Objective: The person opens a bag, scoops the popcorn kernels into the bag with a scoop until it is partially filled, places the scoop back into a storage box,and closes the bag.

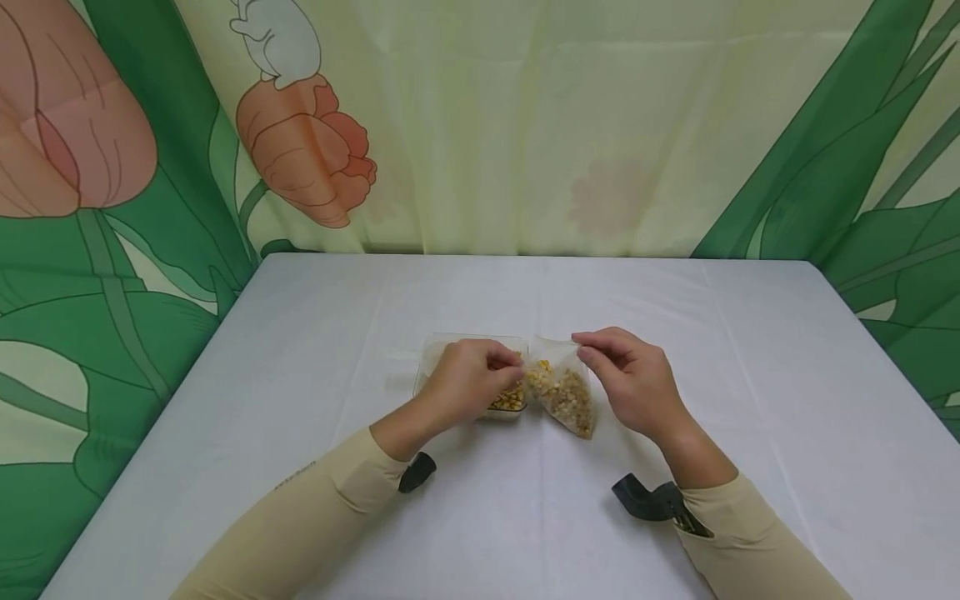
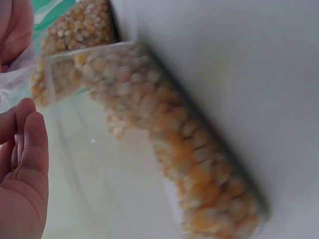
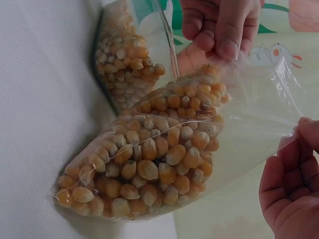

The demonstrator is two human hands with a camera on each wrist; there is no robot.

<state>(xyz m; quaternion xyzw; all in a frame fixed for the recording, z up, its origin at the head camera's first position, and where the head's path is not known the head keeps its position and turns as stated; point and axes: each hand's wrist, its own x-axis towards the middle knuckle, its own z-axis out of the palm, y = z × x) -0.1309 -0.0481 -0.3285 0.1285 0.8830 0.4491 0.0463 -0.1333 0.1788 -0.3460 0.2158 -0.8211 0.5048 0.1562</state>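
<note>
A clear plastic bag (image 1: 567, 402) partly filled with corn kernels (image 3: 149, 162) hangs between two hands, just right of a clear rectangular container (image 2: 82, 164). My left hand (image 1: 471, 377) reaches over the container and pinches the bag's left upper edge between thumb and fingers. With thumb and forefinger, my right hand (image 1: 636, 382) pinches the opposite upper corner. In the right wrist view the film is stretched between both hands, and kernels fill the bag's bottom and run up toward the left hand. More kernels (image 2: 199, 174) lie inside the container.
A white cloth covers the table (image 1: 285, 350). Behind it hangs a curtain (image 1: 487, 125) printed with leaves, flowers and a carrot. Black curved wrist mounts (image 1: 645, 498) stick out below both sleeves, close over the cloth.
</note>
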